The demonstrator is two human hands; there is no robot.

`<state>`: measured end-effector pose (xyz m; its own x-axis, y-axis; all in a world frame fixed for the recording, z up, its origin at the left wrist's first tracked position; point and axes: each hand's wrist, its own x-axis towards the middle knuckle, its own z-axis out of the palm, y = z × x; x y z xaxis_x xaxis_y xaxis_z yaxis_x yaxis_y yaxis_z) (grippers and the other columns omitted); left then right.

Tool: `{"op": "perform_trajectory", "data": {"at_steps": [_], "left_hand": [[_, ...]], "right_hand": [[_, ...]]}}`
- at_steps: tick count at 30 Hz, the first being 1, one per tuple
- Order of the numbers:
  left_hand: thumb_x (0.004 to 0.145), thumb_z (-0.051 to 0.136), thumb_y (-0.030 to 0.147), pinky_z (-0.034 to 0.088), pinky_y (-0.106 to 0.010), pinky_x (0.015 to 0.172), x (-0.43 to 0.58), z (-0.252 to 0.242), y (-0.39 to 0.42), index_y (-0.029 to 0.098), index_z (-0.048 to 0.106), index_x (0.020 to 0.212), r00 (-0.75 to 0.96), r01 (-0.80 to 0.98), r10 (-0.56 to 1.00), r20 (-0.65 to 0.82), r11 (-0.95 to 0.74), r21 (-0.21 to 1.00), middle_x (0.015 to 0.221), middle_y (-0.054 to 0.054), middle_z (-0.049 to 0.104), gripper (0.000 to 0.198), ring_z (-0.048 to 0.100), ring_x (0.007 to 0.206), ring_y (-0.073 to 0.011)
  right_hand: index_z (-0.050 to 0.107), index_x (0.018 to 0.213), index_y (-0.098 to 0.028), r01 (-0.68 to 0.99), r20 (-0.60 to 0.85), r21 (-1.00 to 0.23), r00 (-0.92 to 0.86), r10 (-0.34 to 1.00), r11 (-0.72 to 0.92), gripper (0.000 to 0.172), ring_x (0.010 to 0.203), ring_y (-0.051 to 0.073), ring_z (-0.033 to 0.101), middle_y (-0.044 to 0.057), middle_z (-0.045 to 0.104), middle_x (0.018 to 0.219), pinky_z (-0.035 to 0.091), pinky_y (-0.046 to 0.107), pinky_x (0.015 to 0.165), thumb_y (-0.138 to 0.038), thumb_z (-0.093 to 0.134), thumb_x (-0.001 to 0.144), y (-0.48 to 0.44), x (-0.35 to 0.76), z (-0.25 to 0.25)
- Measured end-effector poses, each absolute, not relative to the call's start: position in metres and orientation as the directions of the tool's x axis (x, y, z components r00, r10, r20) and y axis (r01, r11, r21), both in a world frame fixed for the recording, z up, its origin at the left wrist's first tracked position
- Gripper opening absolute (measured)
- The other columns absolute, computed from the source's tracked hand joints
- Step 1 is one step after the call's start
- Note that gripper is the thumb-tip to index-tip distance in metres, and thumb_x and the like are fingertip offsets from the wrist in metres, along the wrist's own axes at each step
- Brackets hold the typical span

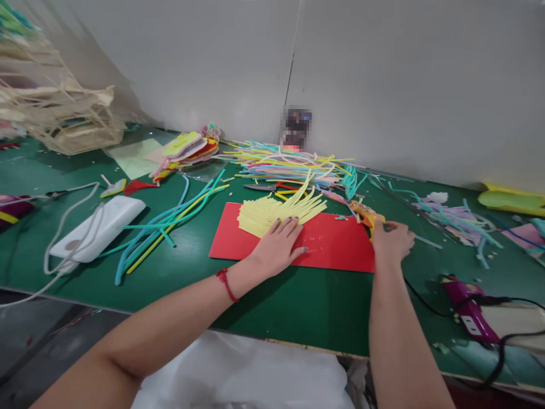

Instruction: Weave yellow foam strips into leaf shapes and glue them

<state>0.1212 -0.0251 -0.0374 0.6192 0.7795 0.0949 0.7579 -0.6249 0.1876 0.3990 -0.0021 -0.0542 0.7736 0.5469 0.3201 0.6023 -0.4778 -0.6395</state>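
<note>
Closest in, white cloth shows below the front edge of the green bench. Toward the right, a purple device with a black cord lies on its surface. Further in, a red board lies flat, and the left hand, open with its fingers spread, rests palm down over it, fingertips on a fan of pale yellow strips lying on the board's left part. A red bracelet circles that wrist. Beside the board's right end, the right hand is closed on an orange tool. Off to the left, a white device with a cord sits near loose blue, teal and yellow stems. Just beyond the yellow strips, scissors lie before a wide heap of multicoloured stems. Farther left are layered pastel pieces and a pale openwork frame; behind everything rises a grey wall.
</note>
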Motion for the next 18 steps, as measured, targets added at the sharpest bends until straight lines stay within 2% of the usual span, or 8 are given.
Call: {"op": "perform_trajectory", "data": {"at_steps": [4,8,13,18], "left_hand": [[0.097,0.026,0.051,0.021,-0.041,0.115,0.122,-0.037,-0.027,0.01,0.034,0.142,0.612,0.762,0.785,0.094,-0.618,0.196,0.151,-0.012,0.032,0.061,0.028,0.139,-0.0239],[0.096,0.027,0.053,0.018,-0.042,0.116,0.122,-0.038,-0.028,0.006,0.029,0.144,0.589,0.783,0.804,0.084,-0.593,0.187,0.153,-0.014,0.025,0.068,0.022,0.142,-0.0256],[0.094,0.024,0.059,0.019,-0.044,0.116,0.121,-0.043,-0.028,0.008,0.031,0.144,0.569,0.8,0.818,0.083,-0.574,0.175,0.153,-0.014,0.024,0.072,0.021,0.142,-0.0269],[0.093,0.023,0.06,0.019,-0.045,0.116,0.121,-0.043,-0.028,0.007,0.03,0.144,0.571,0.799,0.818,0.077,-0.575,0.178,0.153,-0.013,0.023,0.073,0.02,0.142,-0.0264]], "right_hand": [[0.06,0.076,-0.016,0.593,0.258,-0.603,0.778,0.573,-0.534,0.03,0.109,0.041,0.046,0.022,0.055,0.102,0.037,0.058,0.087,-0.046,0.061,0.071,0.004,0.411,-0.07],[0.06,0.078,-0.014,0.623,0.288,-0.596,0.755,0.59,-0.506,0.029,0.108,0.039,0.047,0.022,0.056,0.099,0.036,0.056,0.091,-0.043,0.057,0.074,0.009,0.411,-0.075],[0.058,0.084,-0.015,0.638,0.341,-0.628,0.74,0.58,-0.445,0.029,0.096,0.033,0.053,0.018,0.057,0.088,0.041,0.052,0.087,-0.042,0.049,0.08,0.011,0.411,-0.075],[0.054,0.093,-0.016,0.646,0.367,-0.643,0.731,0.575,-0.411,0.032,0.094,0.03,0.055,0.015,0.056,0.092,0.044,0.048,0.086,-0.045,0.045,0.083,0.012,0.413,-0.077]]}}
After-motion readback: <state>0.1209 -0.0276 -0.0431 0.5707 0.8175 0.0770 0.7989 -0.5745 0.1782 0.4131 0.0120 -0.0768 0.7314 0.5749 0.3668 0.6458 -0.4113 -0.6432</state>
